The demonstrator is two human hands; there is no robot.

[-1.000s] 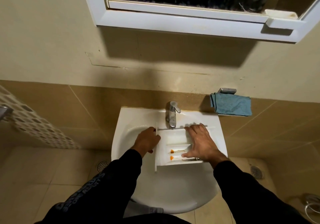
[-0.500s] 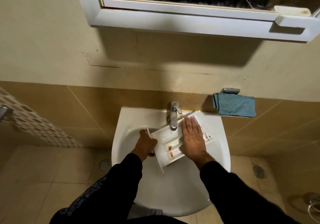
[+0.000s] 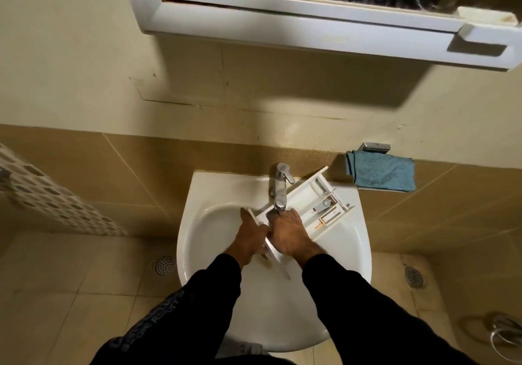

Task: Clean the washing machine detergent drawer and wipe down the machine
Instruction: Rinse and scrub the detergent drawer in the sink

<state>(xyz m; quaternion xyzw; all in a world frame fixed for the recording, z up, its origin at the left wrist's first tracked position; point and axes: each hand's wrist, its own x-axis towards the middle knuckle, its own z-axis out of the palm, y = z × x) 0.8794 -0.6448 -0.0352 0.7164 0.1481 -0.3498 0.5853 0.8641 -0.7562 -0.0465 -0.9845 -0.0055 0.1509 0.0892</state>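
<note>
The white detergent drawer [image 3: 310,203] lies slanted across the white sink [image 3: 214,223], its far end up by the right rim and its front panel down near me. Orange residue marks its inner compartments. My left hand [image 3: 250,236] grips the drawer's near left end at the front panel. My right hand [image 3: 288,234] rests on the near compartment right under the spout of the chrome tap [image 3: 280,192], its fingers hidden from view. I see no water stream.
A teal cloth [image 3: 381,174] hangs on a chrome holder [image 3: 374,147] on the tiled wall right of the sink. A white-framed mirror cabinet [image 3: 310,25] juts out overhead. Floor drains [image 3: 164,265] sit on the tiles either side.
The drawer has turned further clockwise, its far end swinging up to the right rim. My right hand slid from the middle compartments down to the near end under the tap.
</note>
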